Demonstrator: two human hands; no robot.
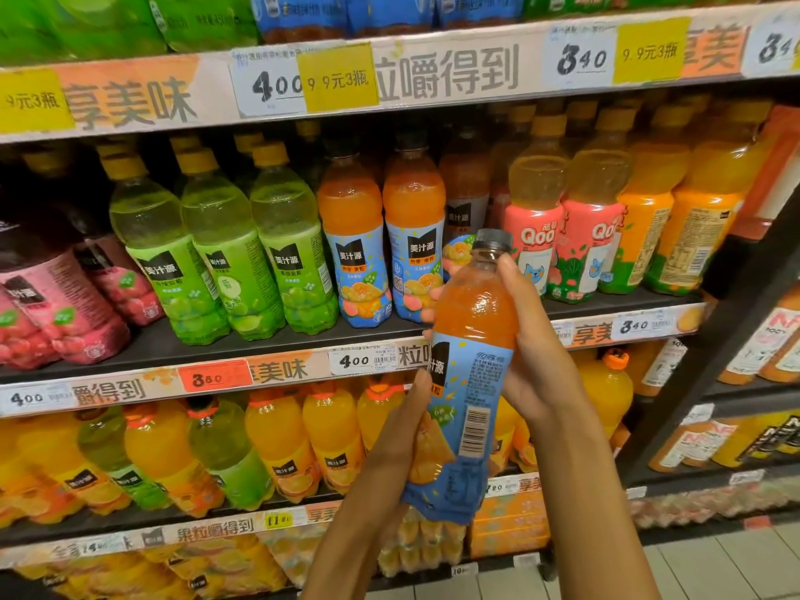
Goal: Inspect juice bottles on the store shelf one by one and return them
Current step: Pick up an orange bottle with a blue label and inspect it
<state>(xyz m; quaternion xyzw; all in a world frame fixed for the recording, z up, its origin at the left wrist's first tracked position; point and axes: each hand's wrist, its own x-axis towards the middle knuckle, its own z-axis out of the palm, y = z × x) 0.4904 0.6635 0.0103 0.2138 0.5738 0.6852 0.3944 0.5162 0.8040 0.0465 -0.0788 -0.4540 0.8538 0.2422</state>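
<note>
Gripping orange bottle (469,374), both hands' fingers (506,270), shelf bottles (359,253) behind

Two bare forearms came up from the near edge of the scene, with no sleeve showing on either. The left hand (402,430) and right hand (534,339) wore nothing: fingers, wrists and backs were uncovered. Both arms looked slim.
</note>
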